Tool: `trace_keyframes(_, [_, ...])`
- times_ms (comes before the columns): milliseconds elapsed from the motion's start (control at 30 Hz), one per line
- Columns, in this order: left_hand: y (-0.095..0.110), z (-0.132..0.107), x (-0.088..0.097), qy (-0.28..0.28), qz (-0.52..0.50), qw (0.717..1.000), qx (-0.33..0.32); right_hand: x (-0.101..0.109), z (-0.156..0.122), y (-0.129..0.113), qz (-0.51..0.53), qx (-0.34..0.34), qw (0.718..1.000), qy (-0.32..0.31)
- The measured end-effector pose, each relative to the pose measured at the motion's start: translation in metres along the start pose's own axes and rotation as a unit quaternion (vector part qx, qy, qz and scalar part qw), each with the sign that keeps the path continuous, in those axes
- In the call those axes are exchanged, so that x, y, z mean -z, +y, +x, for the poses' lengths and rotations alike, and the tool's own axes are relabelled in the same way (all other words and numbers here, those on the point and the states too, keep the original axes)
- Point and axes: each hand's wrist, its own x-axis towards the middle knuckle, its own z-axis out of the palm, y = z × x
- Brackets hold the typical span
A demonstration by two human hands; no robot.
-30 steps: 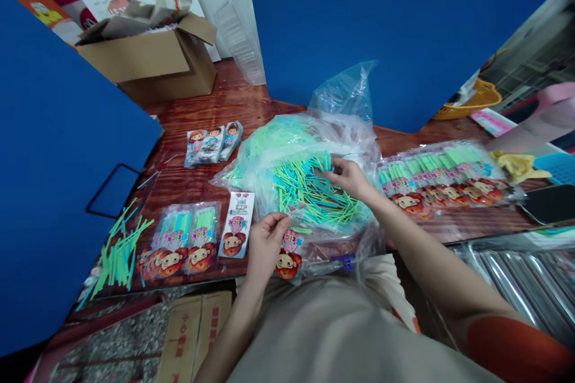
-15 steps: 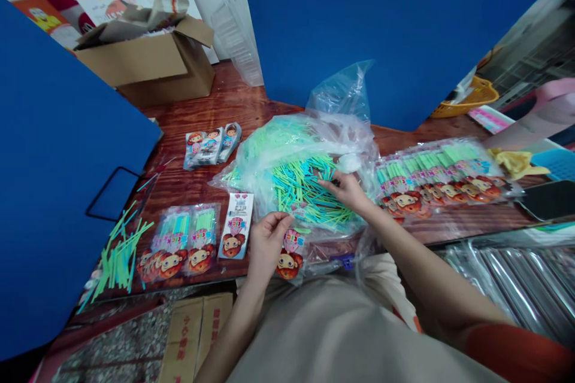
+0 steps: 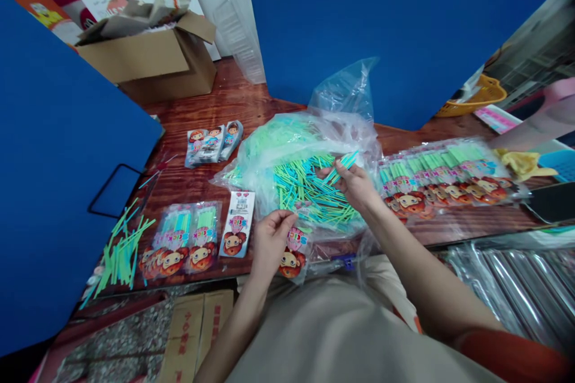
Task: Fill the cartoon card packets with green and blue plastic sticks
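My right hand [image 3: 356, 184] is closed on a small bunch of green and blue sticks [image 3: 345, 163], held just above the open plastic bag [image 3: 260, 158]. Inside that bag lies a big heap of loose thin sticks [image 3: 299, 182]. My left hand [image 3: 272, 239], fingers pinched, grips the top of a clear packet [image 3: 294, 254] with a cartoon-face card in it. Left of this hand lies a stack of printed cards [image 3: 236, 224]. Beyond it are filled stick packets [image 3: 204, 239], overlapping on the table.
A row of filled packets [image 3: 442, 176] lies at right, near a dark phone [image 3: 552, 202]. Loose sticks [image 3: 119, 254] lie at the left edge. Folded cards [image 3: 211, 143] rest behind, with a cardboard box [image 3: 148, 60] farther back. Blue panels [image 3: 359, 24] stand around the table.
My right hand has lifted slightly out of the heap and now shows a bunch of sticks between its fingers. My left hand still pinches the packet, almost unmoved.
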Motion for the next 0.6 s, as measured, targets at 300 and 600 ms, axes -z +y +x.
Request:
trace_keyframes(300, [0.006,-0.003,-0.004,0.000,0.003,1.000,0.015,-0.009,-0.004,-0.004,0.195,-0.106,0.975,-0.016])
trace_keyframes(600, [0.005,-0.004,0.001,-0.003,0.003,1.000,0.004,-0.020,-0.016,-0.008,0.206,-0.082,0.974,-0.036])
